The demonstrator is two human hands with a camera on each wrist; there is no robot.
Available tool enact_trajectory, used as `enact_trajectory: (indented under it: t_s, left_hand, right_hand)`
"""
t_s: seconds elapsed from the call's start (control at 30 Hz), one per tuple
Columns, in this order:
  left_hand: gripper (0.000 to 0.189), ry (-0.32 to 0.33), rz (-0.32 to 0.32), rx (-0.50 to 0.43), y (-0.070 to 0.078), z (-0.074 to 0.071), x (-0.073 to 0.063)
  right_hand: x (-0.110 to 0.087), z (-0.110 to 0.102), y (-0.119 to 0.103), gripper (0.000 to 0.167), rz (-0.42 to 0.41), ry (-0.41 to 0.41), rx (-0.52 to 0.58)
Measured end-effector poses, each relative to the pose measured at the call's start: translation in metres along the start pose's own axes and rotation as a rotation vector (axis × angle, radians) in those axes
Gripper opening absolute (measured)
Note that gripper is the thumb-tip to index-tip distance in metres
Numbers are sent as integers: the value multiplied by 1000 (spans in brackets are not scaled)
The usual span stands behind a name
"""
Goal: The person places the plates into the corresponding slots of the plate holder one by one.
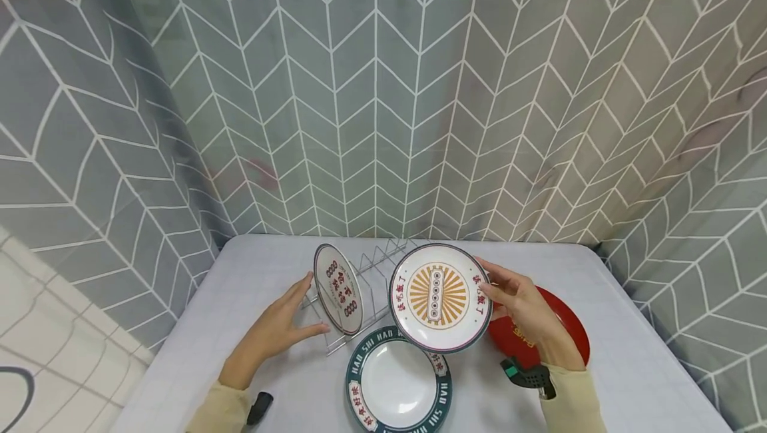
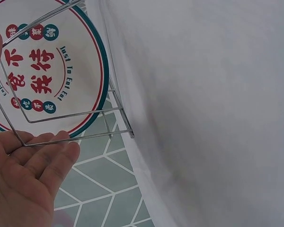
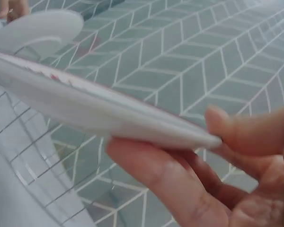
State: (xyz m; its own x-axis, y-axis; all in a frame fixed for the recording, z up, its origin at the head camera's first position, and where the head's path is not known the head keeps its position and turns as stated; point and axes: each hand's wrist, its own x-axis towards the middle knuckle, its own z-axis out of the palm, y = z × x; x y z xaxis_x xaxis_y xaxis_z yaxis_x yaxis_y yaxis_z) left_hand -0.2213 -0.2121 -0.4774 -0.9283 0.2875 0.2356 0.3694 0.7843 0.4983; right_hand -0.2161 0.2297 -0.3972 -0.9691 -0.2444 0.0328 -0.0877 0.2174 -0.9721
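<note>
My right hand (image 1: 520, 305) pinches the right rim of a white plate (image 1: 439, 298) with an orange sunburst and red lettering, thumb on the face and fingers beneath. The plate is held tilted in the air, and its edge shows in the right wrist view (image 3: 99, 106). On the left, another white plate (image 1: 338, 290) with red lettering and a green rim stands upright in a wire dish rack (image 1: 374, 286). My left hand (image 1: 277, 326) is beside that plate, its fingers extended at the plate's edge and the rack wires (image 2: 71, 139); the thumb is spread apart.
A green-rimmed white plate (image 1: 398, 386) lies at the front, partly under the held plate. The red plate (image 1: 566, 320) lies right, partly behind my right hand. A white cloth covers the table (image 1: 635, 380); patterned curtains (image 1: 407, 100) hang around it.
</note>
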Motion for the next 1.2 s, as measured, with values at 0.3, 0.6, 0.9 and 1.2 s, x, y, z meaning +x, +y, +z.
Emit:
enact_trajectory:
  t_s: [0.3,0.6,0.9,1.2]
  left_hand:
    - [109,-13,-11,-4,0,0,3]
    - [109,-4,-16,-20,-2,1,-1]
    - [109,16,-6,0,0,2,0]
    - [109,-2,-9,4,2,-1,1]
  right_hand:
    - [30,21,-32,54,-42,118,1]
    - [58,59,-45,52,-57,110,20]
    - [68,92,-54,51,-122,98,-58]
    - [72,119,-56,49,-171,104,-147]
